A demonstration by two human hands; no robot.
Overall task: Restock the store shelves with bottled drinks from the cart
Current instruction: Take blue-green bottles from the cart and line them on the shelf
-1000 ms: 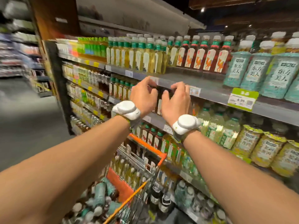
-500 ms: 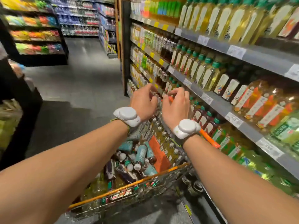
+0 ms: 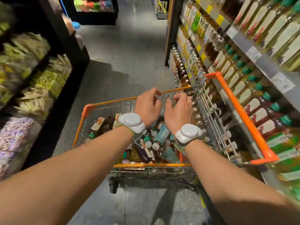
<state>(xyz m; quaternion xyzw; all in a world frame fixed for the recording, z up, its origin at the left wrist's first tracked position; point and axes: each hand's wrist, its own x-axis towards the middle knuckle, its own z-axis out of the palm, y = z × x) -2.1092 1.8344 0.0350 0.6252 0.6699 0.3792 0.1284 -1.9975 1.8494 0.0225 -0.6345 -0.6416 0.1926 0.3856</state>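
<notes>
An orange-rimmed wire cart [image 3: 103,103] stands in the aisle, full of several bottled drinks [image 3: 159,137] lying in a heap. My left hand [image 3: 148,105] and my right hand [image 3: 177,109] hover side by side above the bottles, fingers loosely curled, holding nothing. Each wrist wears a white band device. The drink shelves [image 3: 253,52] run along the right, packed with yellow, amber and red bottles. The cart's orange handle [image 3: 240,114] lies next to those shelves.
Dark shelving with green and purple packets [image 3: 32,75] lines the left side. Grey floor [image 3: 123,51] stretches ahead between the two rows. Another display [image 3: 95,7] stands at the far end of the aisle.
Both hands left the shelf, where they were at a dark bottle, and dropped down over the cart with nothing in them. The view swung from the shelves down to the cart and aisle.
</notes>
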